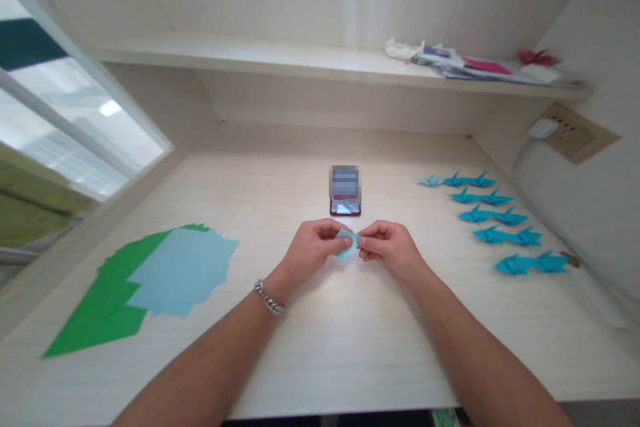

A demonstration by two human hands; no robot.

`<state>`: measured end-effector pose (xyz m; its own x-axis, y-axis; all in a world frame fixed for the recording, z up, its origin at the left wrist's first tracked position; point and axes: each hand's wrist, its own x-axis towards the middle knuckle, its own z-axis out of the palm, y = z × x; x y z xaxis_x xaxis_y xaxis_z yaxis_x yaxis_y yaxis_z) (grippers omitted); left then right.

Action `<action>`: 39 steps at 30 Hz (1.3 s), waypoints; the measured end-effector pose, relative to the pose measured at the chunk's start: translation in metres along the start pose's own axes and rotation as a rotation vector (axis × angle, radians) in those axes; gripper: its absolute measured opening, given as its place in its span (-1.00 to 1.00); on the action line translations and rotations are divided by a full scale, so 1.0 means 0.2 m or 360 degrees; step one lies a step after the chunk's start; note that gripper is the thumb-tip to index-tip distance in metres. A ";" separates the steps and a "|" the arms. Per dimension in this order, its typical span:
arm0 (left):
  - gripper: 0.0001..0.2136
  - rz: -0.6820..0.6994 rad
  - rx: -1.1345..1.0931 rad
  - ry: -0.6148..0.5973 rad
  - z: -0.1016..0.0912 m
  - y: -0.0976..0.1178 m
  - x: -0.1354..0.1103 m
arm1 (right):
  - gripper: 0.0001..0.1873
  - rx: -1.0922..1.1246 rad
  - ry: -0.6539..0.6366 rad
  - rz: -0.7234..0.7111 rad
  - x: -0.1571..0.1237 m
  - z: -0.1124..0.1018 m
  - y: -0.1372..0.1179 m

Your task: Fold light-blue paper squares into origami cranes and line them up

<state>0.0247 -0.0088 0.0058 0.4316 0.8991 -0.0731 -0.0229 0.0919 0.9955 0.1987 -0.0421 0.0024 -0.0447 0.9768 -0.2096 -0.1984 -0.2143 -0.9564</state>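
Between my two hands, just above the desk, is a small light blue piece of folded paper [345, 253]. My left hand [317, 243] pinches its left side, thumb on top. At its right edge, my right hand [387, 247] pinches the paper between thumb and fingers. Fingers cover part of the paper, so its full shape is hidden. Just beyond the hands lies a phone [345, 205] with its screen lit. Several blue folded paper cranes [493, 215] stand in short rows to the right.
Left on the desk [310, 360], light blue paper sheets [185, 273] overlap green paper sheets [95, 313]. A shelf [280, 57] runs across the back, with papers [485, 67] at its right. A white cable [530, 203] hangs from a plug [543, 128] at the wall socket [580, 137].
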 end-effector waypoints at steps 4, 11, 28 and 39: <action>-0.88 0.0033 -0.0043 0.0021 0.00 0.00 0.00 | -0.75 0.0081 -0.0028 0.0033 -0.01 0.00 -0.01; -0.95 0.0085 0.0063 0.0036 0.00 0.01 -0.01 | -0.80 0.0128 0.0018 0.0009 -0.02 0.01 -0.02; -0.90 0.0303 0.0268 0.0011 0.00 0.02 -0.03 | -0.79 0.0115 0.0068 -0.0109 -0.02 0.01 -0.01; -0.91 0.0358 0.0295 0.0050 0.00 0.02 -0.04 | -0.80 0.0224 0.0049 -0.0004 -0.03 0.01 -0.03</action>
<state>0.0221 -0.0157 0.0106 0.4064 0.9010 0.1518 0.0514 -0.1884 0.9808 0.1972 -0.0463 0.0095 -0.0147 0.9764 -0.2156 -0.3339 -0.2080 -0.9194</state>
